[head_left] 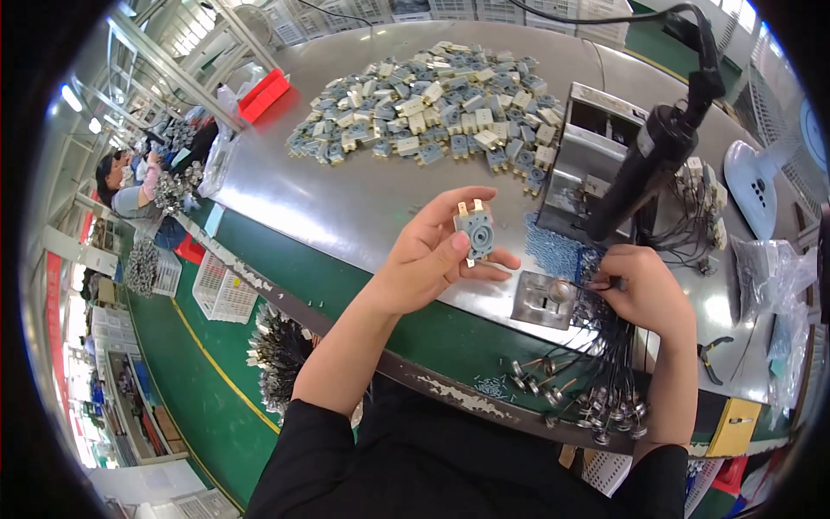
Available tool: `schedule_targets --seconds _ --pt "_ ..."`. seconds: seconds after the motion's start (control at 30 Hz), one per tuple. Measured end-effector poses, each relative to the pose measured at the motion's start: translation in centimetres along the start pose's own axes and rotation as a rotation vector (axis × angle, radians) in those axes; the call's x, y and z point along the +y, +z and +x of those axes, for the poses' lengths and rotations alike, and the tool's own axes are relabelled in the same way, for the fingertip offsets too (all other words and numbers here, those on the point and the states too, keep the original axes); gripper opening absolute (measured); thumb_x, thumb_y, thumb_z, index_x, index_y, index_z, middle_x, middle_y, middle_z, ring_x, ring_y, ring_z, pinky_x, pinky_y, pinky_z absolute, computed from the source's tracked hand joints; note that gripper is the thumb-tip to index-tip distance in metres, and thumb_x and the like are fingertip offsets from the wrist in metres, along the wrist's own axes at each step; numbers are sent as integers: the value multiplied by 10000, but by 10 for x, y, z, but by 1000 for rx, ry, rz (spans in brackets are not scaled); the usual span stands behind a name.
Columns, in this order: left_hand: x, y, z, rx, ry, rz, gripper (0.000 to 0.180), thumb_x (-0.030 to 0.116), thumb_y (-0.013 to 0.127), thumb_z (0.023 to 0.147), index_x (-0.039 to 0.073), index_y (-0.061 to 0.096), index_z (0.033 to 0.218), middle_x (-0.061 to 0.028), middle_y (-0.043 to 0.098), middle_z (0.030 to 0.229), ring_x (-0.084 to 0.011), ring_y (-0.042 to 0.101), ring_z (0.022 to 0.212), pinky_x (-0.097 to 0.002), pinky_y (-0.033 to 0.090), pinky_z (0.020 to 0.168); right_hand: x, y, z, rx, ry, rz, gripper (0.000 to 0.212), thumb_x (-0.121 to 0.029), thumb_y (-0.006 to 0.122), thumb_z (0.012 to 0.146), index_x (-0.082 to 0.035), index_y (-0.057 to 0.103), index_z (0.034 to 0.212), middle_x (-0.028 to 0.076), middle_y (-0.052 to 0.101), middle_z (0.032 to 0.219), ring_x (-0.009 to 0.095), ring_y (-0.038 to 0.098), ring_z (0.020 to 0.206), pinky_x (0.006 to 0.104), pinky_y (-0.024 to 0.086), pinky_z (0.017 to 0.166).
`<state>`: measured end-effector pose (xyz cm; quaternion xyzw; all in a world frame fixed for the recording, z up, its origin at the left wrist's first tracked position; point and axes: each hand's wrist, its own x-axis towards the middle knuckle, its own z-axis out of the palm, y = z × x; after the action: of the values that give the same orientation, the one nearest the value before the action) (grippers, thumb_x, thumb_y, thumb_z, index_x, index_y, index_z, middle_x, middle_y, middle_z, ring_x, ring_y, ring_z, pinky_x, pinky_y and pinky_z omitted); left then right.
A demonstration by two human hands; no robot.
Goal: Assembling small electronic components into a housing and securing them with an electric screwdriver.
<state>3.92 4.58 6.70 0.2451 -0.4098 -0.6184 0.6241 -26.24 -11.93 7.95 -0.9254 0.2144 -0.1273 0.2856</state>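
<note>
My left hand [425,259] is closed round a small grey electrical switch [478,235], raised over the table's near edge. Brass terminals stick up from its top, and its round centre faces up at me. The thumb presses on its face. To the right, my right hand [644,290] is closed with its fingertips pinched together above a bundle of black cables [612,333]. What the fingertips hold is hidden. Beside them lie many small blue screws [553,246] and a flat metal fixture [543,300] with a slot and a round disc.
A large heap of similar switches [441,108] covers the far table [285,186]. A black electric screwdriver [644,169] hangs by a metal box [584,156]. Round metal cable ends [605,411], pliers [713,359], a pale blue fan [754,186] and a red bin [264,95] surround me. Another person [130,190] sits far left.
</note>
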Motion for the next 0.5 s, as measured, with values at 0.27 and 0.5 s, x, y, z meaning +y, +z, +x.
schedule_targets --seconds 0.27,0.5 --pt "-44 -4 30 137 -9 515 454 34 838 931 38 580 1305 -78 716 1197 -231 704 1229 -358 581 1018 6 -4 2 67 -60 59 143 57 716 744 45 641 865 180 670 833 386 669 770 430 551 720" --pt "-72 16 34 -120 264 1108 373 58 878 833 78 754 1184 -104 745 1155 -257 746 1041 -373 618 918 1 -13 -1 161 24 83 195 40 735 729 34 579 846 151 669 861 300 672 759 380 540 699"
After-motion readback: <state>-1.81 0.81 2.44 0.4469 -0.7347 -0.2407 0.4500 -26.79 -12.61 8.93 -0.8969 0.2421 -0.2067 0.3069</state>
